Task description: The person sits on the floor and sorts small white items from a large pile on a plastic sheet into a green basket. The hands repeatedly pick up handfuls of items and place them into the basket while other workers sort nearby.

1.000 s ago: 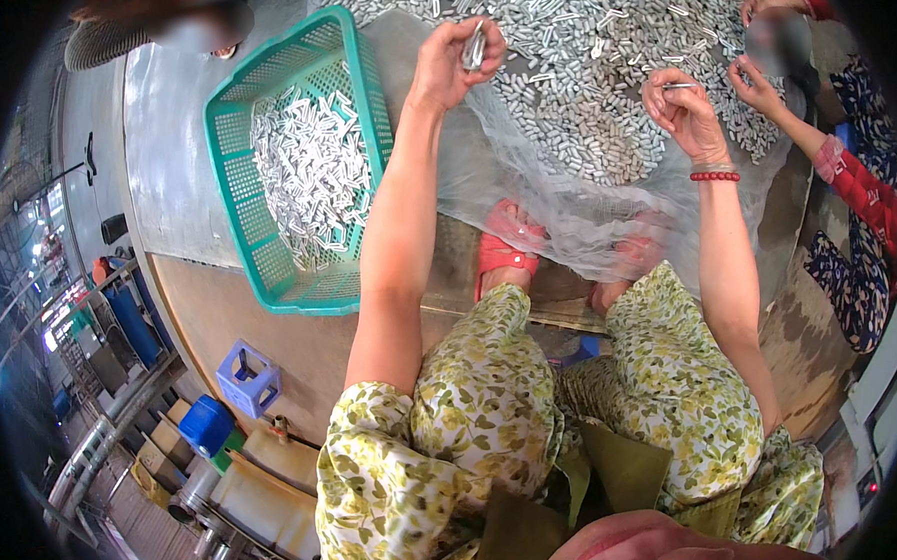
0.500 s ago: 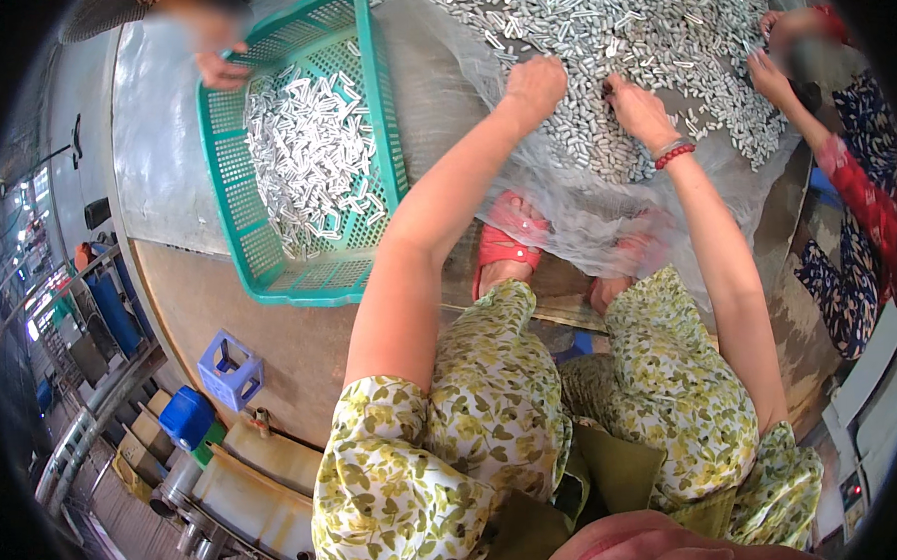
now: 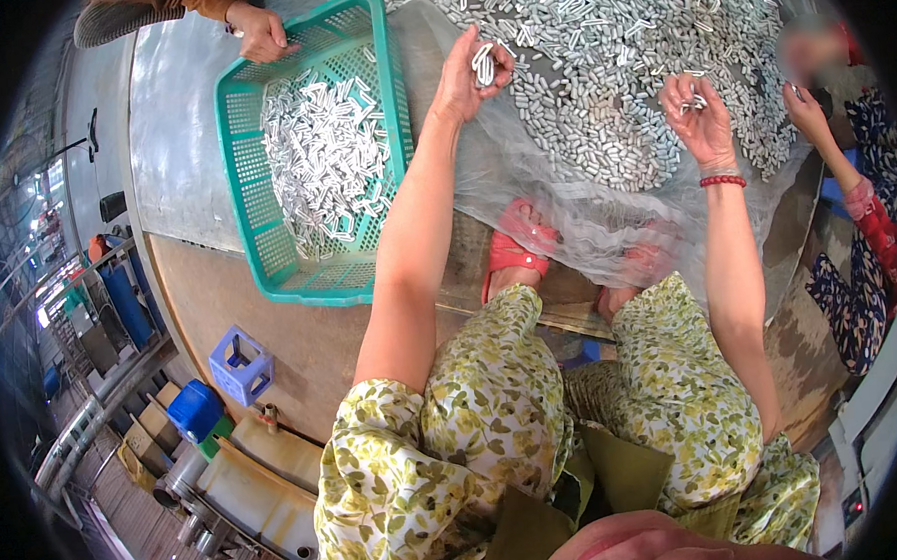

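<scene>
My left hand (image 3: 457,87) is raised palm up over the plastic sheet, its fingers curled round several small silver metal pieces (image 3: 483,64), slim, elongated and link-like. To the right, my right hand (image 3: 704,134) hovers above the pile with fingers bent, and a few like metal pieces (image 3: 695,102) show in it. Beneath and beyond both hands spreads a broad pile of the same metal pieces (image 3: 602,133). Left of my left arm stands a green plastic basket (image 3: 394,102), partly filled with pale silver pieces (image 3: 323,150).
A co-worker's hand (image 3: 262,34) is at the basket's far left rim. Another person's hand (image 3: 808,114) is at the pile's right edge. Clear plastic sheeting (image 3: 555,200) lies under the pile, near my red sandals (image 3: 514,252). A blue stool (image 3: 242,365) stands at lower left.
Both hands have lifted off the pile and turned palm up, showing metal pieces. My left hand moved left toward the basket, my right hand to the right. The co-worker's hand shifted right along the basket rim.
</scene>
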`<state>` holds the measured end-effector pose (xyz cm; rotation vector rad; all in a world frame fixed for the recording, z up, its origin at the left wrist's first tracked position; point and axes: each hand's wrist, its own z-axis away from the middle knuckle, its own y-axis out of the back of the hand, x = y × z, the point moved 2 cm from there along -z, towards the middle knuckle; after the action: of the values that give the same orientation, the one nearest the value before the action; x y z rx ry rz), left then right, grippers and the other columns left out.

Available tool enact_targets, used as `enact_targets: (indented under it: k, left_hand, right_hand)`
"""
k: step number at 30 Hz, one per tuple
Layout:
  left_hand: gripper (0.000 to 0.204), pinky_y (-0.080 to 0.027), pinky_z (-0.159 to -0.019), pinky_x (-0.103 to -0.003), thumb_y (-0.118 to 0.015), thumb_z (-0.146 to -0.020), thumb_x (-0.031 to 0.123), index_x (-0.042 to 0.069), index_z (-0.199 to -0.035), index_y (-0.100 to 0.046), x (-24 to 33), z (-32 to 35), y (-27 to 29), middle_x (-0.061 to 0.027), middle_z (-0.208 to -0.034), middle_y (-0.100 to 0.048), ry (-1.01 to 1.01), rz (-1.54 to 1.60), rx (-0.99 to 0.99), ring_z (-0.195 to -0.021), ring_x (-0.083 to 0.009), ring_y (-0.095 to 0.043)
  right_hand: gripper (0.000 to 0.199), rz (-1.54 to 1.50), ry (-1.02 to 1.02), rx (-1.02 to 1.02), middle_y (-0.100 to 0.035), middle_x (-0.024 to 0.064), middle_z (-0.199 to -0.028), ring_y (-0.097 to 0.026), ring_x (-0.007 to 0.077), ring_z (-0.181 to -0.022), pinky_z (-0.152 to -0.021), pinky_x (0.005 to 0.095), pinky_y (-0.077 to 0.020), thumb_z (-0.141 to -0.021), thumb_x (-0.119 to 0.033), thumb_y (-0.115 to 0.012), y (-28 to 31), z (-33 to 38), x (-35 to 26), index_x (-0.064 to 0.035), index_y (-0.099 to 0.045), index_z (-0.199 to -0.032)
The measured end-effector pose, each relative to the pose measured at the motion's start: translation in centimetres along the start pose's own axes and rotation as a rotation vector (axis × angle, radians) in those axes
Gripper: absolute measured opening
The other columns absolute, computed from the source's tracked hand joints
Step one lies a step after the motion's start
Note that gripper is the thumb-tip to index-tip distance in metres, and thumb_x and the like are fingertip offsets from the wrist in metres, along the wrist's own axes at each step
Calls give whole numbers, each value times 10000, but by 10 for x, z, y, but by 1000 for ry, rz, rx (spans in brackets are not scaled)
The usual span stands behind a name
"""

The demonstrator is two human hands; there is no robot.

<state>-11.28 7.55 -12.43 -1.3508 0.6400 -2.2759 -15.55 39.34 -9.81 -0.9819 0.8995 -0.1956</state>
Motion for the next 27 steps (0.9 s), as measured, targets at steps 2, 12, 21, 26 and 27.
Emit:
enact_targets:
  k: [2,12,21,26,27]
  left_hand:
    - [325,-267,-352,-188,-493,-865,364,54,-770,-509,9,-14,-2,-68,-759,-535,7,-76,26,-534,-101,-443]
    - [197,-533,-640,-377,-498,-832,113,-28,-950,-566,-45,-35,-31,-149,-841,-660,-121,-2173,159,-801,-264,-662]
    - [188,-491,-535,-339,-511,-835,215,37,-862,-566,-34,-21,-27,-134,-827,-642,-173,-1653,81,-767,-204,-638]
    - [211,-335,-424,-231,-460,-799,216,40,-867,-555,12,-3,-32,-60,-774,-561,56,-138,-147,-590,-111,-479]
    - [216,-303,-410,-209,-457,-785,210,41,-874,-558,17,-2,-29,-40,-748,-541,9,44,-248,-550,-102,-446]
  right_hand:
    - [255,13,23,-22,-358,18,-723,-374,79,-608,-377,154,-286,-945,-241,-445,2,-2,-10,-82,-386,-755]
    - [248,1951,89,319,-628,186,-775,-612,325,-658,-626,439,-483,-813,-202,-561,9,-64,-8,-91,-528,-1033]
    - [194,2238,-169,264,-634,213,-783,-622,371,-791,-664,480,-480,-840,-209,-516,6,-61,39,-30,-571,-893]
    - [315,1742,-203,256,-619,204,-761,-609,347,-705,-670,445,-464,-848,-322,-554,30,-35,48,-18,-586,-927]
    - [326,1528,-193,306,-566,127,-642,-554,220,-575,-524,336,-442,-846,-337,-561,34,-32,49,-11,-570,-851]
